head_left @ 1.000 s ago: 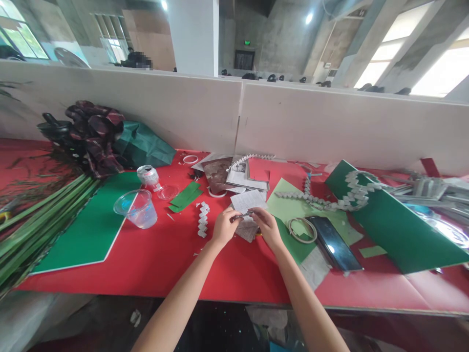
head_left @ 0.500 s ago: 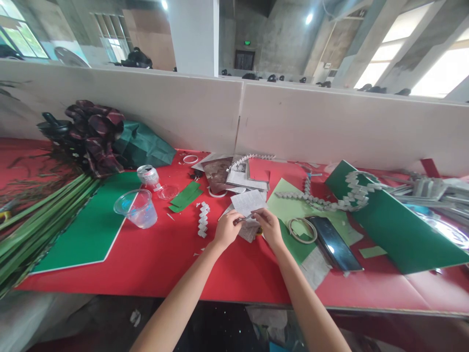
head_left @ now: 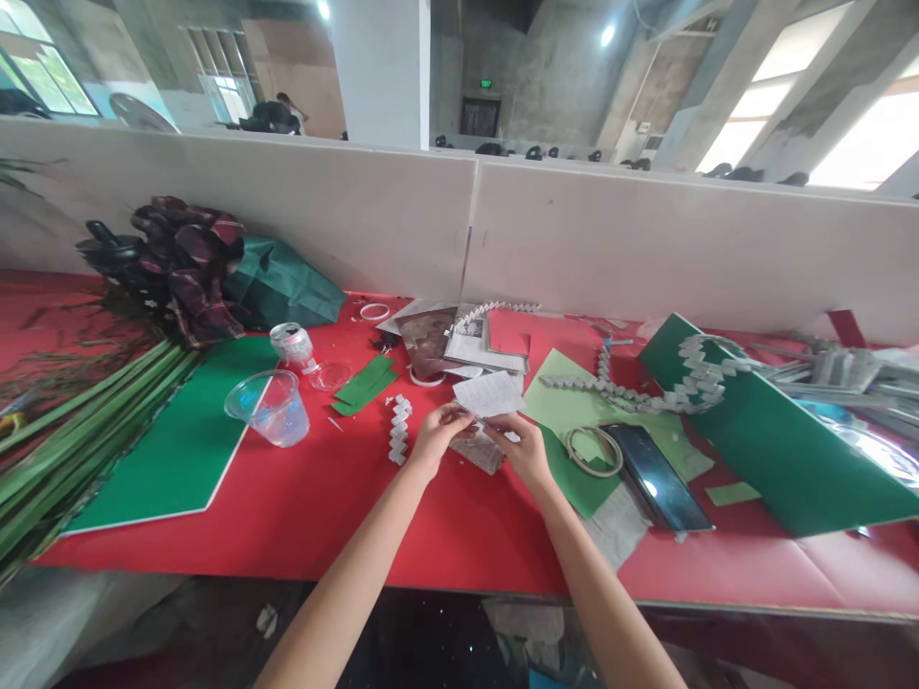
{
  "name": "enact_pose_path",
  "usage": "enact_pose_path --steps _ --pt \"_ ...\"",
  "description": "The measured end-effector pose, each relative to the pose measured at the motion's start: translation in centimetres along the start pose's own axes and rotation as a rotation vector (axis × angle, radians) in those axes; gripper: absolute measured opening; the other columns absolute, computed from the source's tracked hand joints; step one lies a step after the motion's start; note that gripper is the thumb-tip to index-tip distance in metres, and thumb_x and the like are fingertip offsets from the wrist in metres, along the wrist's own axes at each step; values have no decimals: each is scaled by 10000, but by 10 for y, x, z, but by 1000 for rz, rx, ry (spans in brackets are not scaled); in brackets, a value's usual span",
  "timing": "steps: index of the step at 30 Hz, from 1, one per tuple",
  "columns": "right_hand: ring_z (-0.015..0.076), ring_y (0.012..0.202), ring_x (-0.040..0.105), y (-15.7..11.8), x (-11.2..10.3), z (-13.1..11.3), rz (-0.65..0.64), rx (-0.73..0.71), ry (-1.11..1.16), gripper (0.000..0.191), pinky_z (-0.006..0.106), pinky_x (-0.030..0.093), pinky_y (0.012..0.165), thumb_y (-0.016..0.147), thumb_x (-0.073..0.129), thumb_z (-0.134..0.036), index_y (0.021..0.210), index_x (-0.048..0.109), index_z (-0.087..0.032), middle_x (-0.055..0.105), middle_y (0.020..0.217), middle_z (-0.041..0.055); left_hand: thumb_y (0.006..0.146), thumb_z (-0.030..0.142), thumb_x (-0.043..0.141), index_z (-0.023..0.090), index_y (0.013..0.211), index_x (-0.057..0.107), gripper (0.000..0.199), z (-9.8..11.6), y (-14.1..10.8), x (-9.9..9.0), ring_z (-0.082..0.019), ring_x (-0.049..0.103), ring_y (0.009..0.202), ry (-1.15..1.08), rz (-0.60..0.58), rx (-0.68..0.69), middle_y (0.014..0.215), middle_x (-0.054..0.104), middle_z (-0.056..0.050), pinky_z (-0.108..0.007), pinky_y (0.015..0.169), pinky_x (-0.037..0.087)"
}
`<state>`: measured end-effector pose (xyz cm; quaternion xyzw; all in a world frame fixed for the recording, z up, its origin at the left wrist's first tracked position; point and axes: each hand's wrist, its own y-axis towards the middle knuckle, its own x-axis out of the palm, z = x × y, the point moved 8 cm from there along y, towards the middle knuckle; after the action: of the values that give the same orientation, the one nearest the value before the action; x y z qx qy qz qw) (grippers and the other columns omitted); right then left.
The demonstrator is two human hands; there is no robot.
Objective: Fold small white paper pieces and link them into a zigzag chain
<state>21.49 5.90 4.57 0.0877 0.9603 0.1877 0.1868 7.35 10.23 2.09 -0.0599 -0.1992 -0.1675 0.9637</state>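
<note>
My left hand (head_left: 439, 435) and my right hand (head_left: 527, 450) meet over the middle of the red table. Their fingertips pinch the two ends of a thin greyish paper strip (head_left: 482, 420), whose details are too small to make out. Just beyond the fingers is a printed white paper piece (head_left: 492, 392). Below them, partly covered by my hands, lies another printed scrap (head_left: 480, 455). To the left of my left hand rests a short zigzag chain of folded white paper (head_left: 398, 431). A longer folded paper chain (head_left: 693, 383) spreads out on the right.
A clear plastic cup (head_left: 269, 410) with liquid and a can (head_left: 292, 346) stand on the left, near long green leaves (head_left: 93, 431). On the right are a phone (head_left: 661, 477), a tape roll (head_left: 593, 452) and a propped green board (head_left: 775, 440). A white partition (head_left: 287, 191) runs behind.
My hands have turned, with the left fingers now higher and stretched along the strip. The right hand has dropped slightly. The strip between them has changed its tilt.
</note>
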Motion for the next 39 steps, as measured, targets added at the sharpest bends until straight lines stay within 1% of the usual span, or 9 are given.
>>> enact_pose_path --steps 4,9,14,18,23,27,31,35,39 --pt "177 725 591 -1 6 -7 -39 -86 -75 113 298 474 686 797 621 -278 868 677 -210 670 811 35 638 357 772 121 879 644 361 -4 -1 5 -166 630 706 29 -37 -30 803 663 -42 -345 757 507" --pt "160 709 566 -1 9 -10 -69 -118 -133 93 292 469 676 799 609 -255 882 622 -214 621 834 29 681 359 735 138 915 659 331 -5 0 4 -177 610 803 156 -52 20 811 664 -41 -285 742 468" --pt "159 726 585 -2 11 -9 -82 -79 -69 202 286 481 687 809 606 -321 980 580 -218 630 879 36 674 343 723 145 867 661 283 -4 1 0 -157 589 749 249 -2 46 786 641 -27 -260 699 464" --pt "159 705 604 -3 9 -5 -61 12 -27 318 260 473 627 837 564 -371 1121 531 -231 648 867 30 677 319 711 150 932 682 307 -7 2 2 -157 593 729 307 -24 47 808 648 -39 -266 694 475" --pt "160 653 578 -2 4 4 -12 68 -18 223 249 444 607 860 506 -410 935 575 -212 628 764 15 690 288 685 156 877 689 229 -3 0 5 -165 610 769 349 -51 85 800 665 -40 -259 716 469" --pt "157 641 556 -1 -5 15 95 105 -5 227 240 424 599 860 489 -401 937 563 -200 601 726 7 651 143 625 146 856 679 212 -6 -1 5 -160 641 782 223 -72 -29 804 689 -42 -269 771 469" --pt "149 640 522 -1 -13 13 156 104 -31 218 239 402 610 868 471 -374 955 566 -197 561 699 -5 609 84 550 127 887 693 315 -13 -7 14 -182 667 797 64 -209 -224 823 713 -71 -321 841 472" --pt "138 614 471 0 -16 5 158 88 -16 217 237 376 581 864 471 -384 892 570 -192 508 667 -19 667 180 612 100 900 699 261 -11 -15 24 -223 660 875 -5 -353 -285 907 712 -118 -345 835 492" --pt "136 626 472 0 -10 -3 91 47 13 210 242 397 605 862 485 -380 802 555 -192 520 674 -13 714 325 692 107 899 669 287 -13 -13 20 -221 668 817 8 -311 -251 869 702 -112 -339 763 521"
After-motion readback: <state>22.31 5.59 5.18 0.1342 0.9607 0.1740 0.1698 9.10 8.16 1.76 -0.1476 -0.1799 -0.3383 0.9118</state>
